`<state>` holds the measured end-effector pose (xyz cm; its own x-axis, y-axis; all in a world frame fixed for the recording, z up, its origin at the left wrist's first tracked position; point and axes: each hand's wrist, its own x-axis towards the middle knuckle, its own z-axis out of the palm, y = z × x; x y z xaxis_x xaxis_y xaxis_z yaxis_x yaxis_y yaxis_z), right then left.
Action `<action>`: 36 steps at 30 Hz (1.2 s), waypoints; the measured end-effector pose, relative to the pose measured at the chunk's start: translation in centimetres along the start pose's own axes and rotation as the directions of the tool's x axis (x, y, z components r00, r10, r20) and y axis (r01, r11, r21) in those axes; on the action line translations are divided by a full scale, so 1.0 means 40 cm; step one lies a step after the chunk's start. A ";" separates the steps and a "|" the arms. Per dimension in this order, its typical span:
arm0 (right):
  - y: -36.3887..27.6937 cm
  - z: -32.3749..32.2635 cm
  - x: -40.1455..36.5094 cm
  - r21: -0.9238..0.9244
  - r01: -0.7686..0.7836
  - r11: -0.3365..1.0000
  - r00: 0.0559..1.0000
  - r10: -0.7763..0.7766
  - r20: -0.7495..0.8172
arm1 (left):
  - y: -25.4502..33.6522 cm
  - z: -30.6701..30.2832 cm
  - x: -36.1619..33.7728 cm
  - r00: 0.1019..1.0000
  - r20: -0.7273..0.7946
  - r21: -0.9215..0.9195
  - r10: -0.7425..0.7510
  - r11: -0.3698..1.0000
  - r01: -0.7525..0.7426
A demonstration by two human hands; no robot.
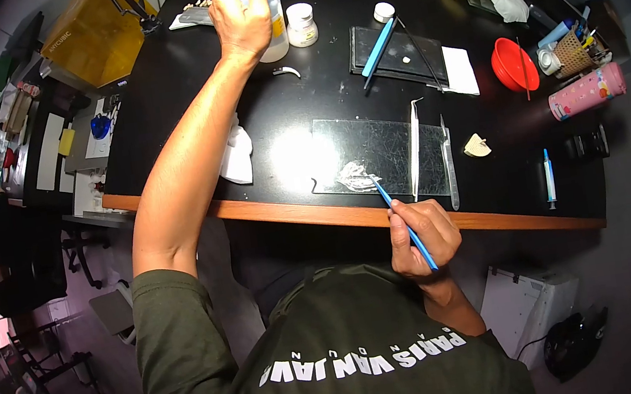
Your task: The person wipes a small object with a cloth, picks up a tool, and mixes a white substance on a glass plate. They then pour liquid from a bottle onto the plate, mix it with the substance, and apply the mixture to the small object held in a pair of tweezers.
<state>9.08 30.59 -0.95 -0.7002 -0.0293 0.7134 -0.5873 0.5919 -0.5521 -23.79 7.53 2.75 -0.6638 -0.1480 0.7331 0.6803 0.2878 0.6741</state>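
My left hand point(243, 15) is stretched far forward, its fingers closed round the top of a translucent bottle point(276, 37) with a yellow label. Just right of that bottle stands a small white-capped jar point(302, 26). Near the table's front edge my right hand point(424, 238) holds a thin blue-handled tool point(410, 230) like a pen. The tool's tip touches white paste point(356, 177) smeared on a glass plate point(384, 139). Two slim metal instruments, one of them a white-looking probe point(414, 147) and the other a knife-like one point(450, 166), lie along the plate's right side.
Behind the plate are a dark flat box point(416, 54) with a blue tool on it and a white paper point(461, 70). A red bowl point(510, 65), a pink bottle point(586, 91) and a syringe point(549, 179) are at right. Crumpled tissue point(237, 157) lies left; a person sits far left.
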 end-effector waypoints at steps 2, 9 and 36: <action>0.001 0.000 0.000 -0.004 0.004 1.000 1.000 -0.004 0.000 | 0.010 0.003 -0.002 1.000 0.008 0.037 -0.016 0.999 0.015; 0.001 0.000 -0.003 -0.004 0.005 1.000 1.000 -0.005 -0.003 | -0.027 -0.017 0.010 0.998 0.062 0.012 -0.015 1.000 0.014; -0.002 -0.004 0.002 0.027 -0.030 0.999 1.000 0.030 -0.007 | 0.180 -0.256 -0.102 0.629 0.744 0.448 -0.226 0.866 -0.220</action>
<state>9.13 30.67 -0.80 -0.7146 -0.0062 0.6995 -0.5771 0.5703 -0.5846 -13.01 0.52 5.54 -0.8020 0.5463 0.2416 0.5961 0.7062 0.3821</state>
